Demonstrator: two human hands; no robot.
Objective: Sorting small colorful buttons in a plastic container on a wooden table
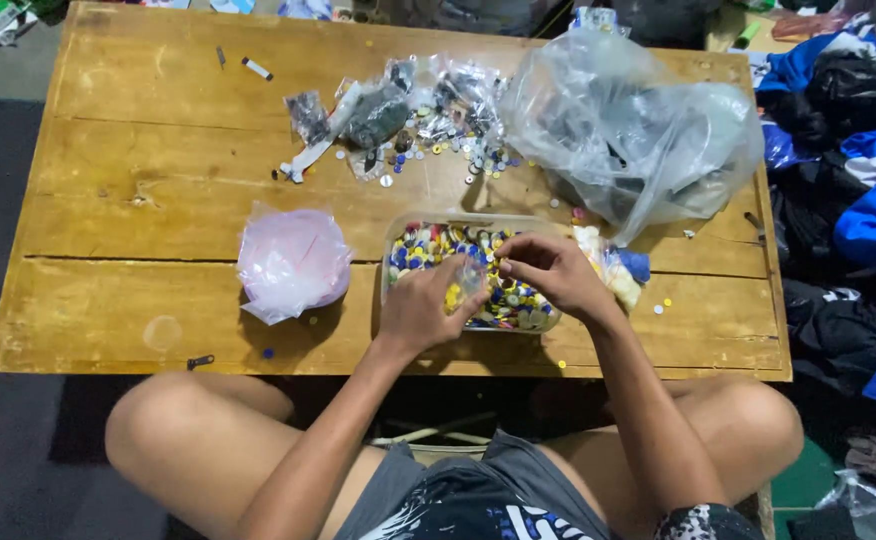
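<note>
One cam only, worn on the head, looking almost straight down and a bit fwd over the person's own knees. It is near enough that both forearms fill the lower middle. The left hand (420, 308) and right hand (550, 272) sit approx. at the centre. The wooden table (108, 200) spreads beyond the hands and to both sides of them. No 2nd view, so nothing is shared.

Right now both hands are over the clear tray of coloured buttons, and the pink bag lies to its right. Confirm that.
Not quite: the pink bag lies to the left of the tray, as the head view shows. Both the left hand and right hand are over the buttons.
</note>
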